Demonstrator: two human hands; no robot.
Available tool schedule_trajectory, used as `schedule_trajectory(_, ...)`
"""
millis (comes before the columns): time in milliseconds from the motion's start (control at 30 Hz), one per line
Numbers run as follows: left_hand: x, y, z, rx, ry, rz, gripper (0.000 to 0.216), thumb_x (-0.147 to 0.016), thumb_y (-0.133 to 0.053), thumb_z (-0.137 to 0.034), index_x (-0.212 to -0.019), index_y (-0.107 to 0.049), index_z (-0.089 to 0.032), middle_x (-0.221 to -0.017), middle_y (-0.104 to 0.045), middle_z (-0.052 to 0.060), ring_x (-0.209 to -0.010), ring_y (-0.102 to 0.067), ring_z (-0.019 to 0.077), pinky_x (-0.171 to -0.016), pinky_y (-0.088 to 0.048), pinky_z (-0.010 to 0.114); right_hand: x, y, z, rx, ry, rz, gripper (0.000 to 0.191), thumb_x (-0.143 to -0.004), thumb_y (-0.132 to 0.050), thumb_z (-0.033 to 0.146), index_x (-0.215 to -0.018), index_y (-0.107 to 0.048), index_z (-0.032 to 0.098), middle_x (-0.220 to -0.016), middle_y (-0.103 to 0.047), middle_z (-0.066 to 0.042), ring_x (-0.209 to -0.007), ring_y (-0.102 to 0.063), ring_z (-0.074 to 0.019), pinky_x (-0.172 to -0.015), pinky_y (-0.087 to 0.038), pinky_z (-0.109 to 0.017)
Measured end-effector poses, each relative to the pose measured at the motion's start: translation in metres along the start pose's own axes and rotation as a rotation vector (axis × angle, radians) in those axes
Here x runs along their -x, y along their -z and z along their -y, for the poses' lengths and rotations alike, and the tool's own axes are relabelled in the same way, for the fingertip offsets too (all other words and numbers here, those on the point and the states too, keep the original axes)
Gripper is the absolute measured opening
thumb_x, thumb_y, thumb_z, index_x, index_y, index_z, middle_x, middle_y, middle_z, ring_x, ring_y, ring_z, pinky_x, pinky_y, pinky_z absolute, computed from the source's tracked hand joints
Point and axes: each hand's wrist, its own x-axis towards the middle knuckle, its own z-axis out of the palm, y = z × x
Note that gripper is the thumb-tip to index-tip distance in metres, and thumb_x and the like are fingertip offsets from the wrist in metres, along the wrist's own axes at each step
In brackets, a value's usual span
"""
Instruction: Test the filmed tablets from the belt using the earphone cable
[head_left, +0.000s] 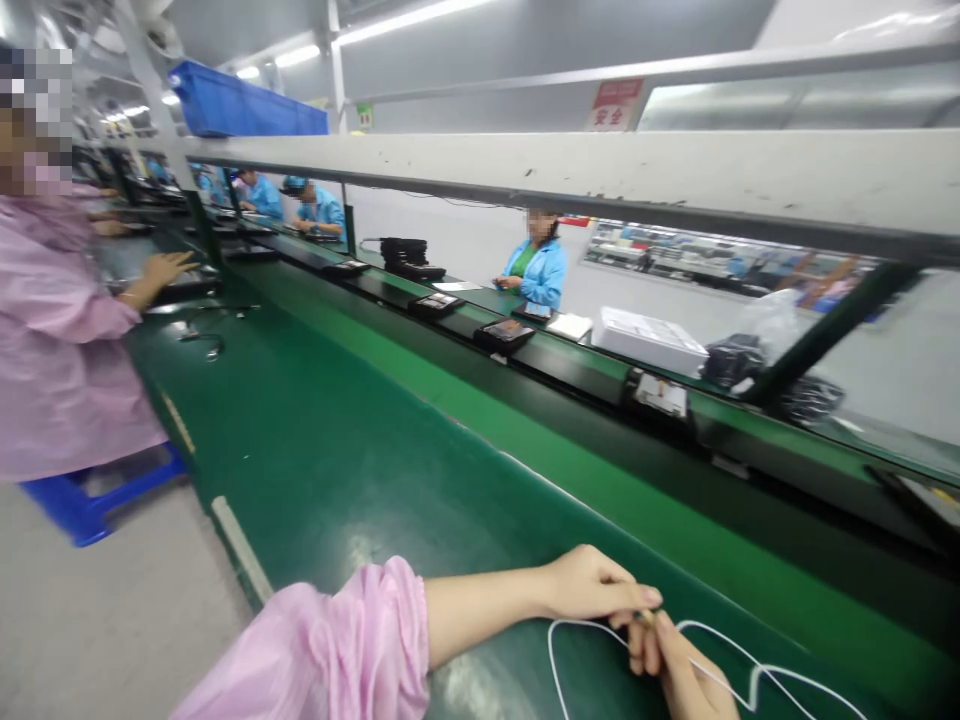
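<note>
My left hand (pixel 589 585), at the end of a pink sleeve, reaches in from the lower left with thumb and fingers pinched together. Its fingertips meet those of my right hand (pixel 686 665), which is also closed, at the lower right. A thin white cable (pixel 581 623) runs into the fingers and loops out on both sides over the green bench. Between the fingertips shows a small yellowish piece (pixel 649 619); its kind is too small to make out. The fingers hide part of the cable.
The green bench top (pixel 360 450) runs far left beside a conveyor (pixel 570 370) carrying black trays (pixel 504 335). A co-worker in pink (pixel 67 330) stands at left near a blue stool (pixel 97 495). A white shelf beam (pixel 525 170) crosses above; a white box (pixel 649 338) lies beyond the conveyor.
</note>
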Motion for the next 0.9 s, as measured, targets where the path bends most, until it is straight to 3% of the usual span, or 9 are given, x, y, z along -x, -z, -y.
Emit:
schedule_trajectory(133, 0.000, -0.001, -0.001, -0.011, -0.032, 0.016, 0.070, -0.072, -0.054, -0.083, -0.049, -0.048, -0.018, -0.049, -0.046, -0.004, -0.049, -0.036, 0.0088, -0.052, -0.028, 0.025, 0.001, -0.006, 0.012, 0.027, 0.012, 0.047, 0.067, -0.086, -0.046, 0.077, -0.048, -0.053, 0.022, -0.056, -0.056, -0.007, -0.061, -0.055, -0.0222, -0.071, -0.050, -0.035)
schedule_trajectory(400, -0.002, -0.007, 0.002, -0.022, -0.039, -0.010, 0.073, -0.073, -0.045, -0.087, -0.044, -0.042, -0.020, -0.045, -0.043, -0.002, -0.046, -0.037, 0.0096, -0.051, -0.030, 0.026, -0.001, -0.010, 0.007, 0.018, 0.071, -0.022, 0.065, -0.087, -0.046, 0.075, -0.053, -0.059, 0.021, -0.057, -0.057, -0.006, -0.063, -0.056, -0.0220, -0.065, -0.047, -0.032)
schedule_trajectory(700, -0.003, -0.007, 0.002, -0.076, -0.006, -0.074, 0.075, -0.073, -0.039, -0.089, -0.044, -0.041, -0.020, -0.044, -0.041, -0.004, -0.046, -0.036, 0.0092, -0.054, -0.031, 0.027, 0.001, -0.009, 0.020, 0.031, 0.046, 0.030, 0.057, -0.087, -0.052, 0.071, -0.076, -0.069, 0.018, -0.055, -0.055, -0.002, -0.062, -0.055, -0.0206, -0.068, -0.047, -0.032)
schedule_trajectory(900, -0.002, -0.007, 0.002, -0.084, -0.014, -0.073, 0.072, -0.075, -0.039, -0.086, -0.046, -0.040, -0.020, -0.042, -0.036, -0.005, -0.047, -0.034, 0.0096, -0.053, -0.029, 0.027, 0.002, -0.007, 0.026, 0.056, 0.053, 0.031, 0.054, -0.086, -0.055, 0.069, -0.080, -0.072, 0.018, -0.060, -0.057, -0.003, -0.065, -0.056, -0.0215, -0.069, -0.048, -0.033)
